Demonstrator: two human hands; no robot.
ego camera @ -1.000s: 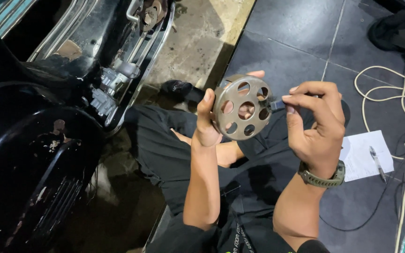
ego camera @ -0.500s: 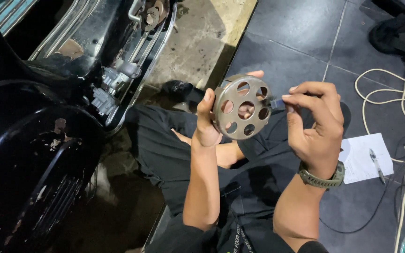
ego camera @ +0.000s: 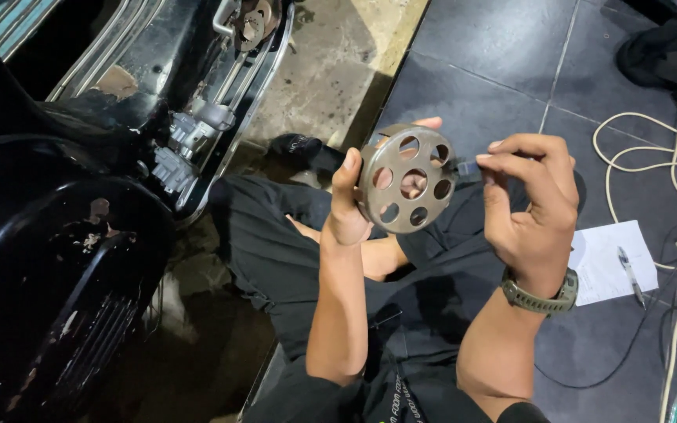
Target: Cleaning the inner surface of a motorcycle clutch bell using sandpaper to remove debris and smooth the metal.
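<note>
Your left hand [ego camera: 350,211] grips a round metal drum [ego camera: 407,188] with a ring of holes in its face, thumb on the near rim and fingers curled behind the far edge. You hold it up over your lap, its flat face turned toward you. Your right hand [ego camera: 530,211] is closed in a pinch on a small dark part [ego camera: 466,167] that touches the drum's right edge; what that part is cannot be made out. A green watch [ego camera: 541,298] sits on your right wrist. Your legs, in black trousers [ego camera: 276,251], are folded on the floor. To the left stands a black scooter [ego camera: 56,258] with bare engine parts showing. On the dark tiles to the right lie a sheet of paper [ego camera: 605,262] with a pen [ego camera: 630,274] on it, and pale cables [ego camera: 652,172] looping farther right.
</note>
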